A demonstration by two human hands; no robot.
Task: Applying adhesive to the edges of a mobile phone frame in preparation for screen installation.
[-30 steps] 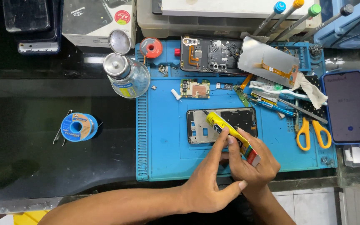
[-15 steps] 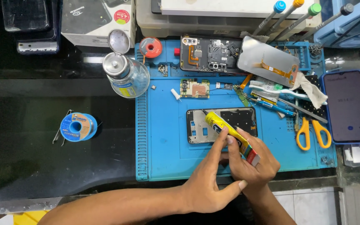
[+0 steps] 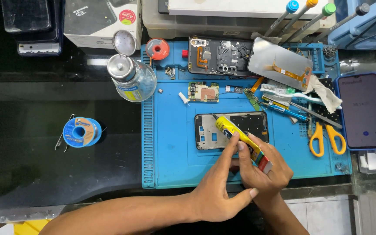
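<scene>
Both hands are down at the near edge of the blue work mat, wrists meeting just off its front lip. The right hand is wrapped around the back end of a yellow glue tube, fingers curled and pressed tight on it, thumb over the top. The tube slants up and to the left, its nozzle resting at the top left corner of the empty phone frame, which lies flat in the middle of the mat. The left hand comes in from the left, forearm running low along the near counter edge, palm turned inward; its forefinger stretches up to touch the tube at mid-length, the thumb splayed out to the right under the other hand, the remaining fingers folded.

Beyond the frame sits a small circuit board, and farther back an opened phone body. To the right lie orange-handled scissors and a dark phone. Off the mat to the left: a glass bottle and a blue spool.
</scene>
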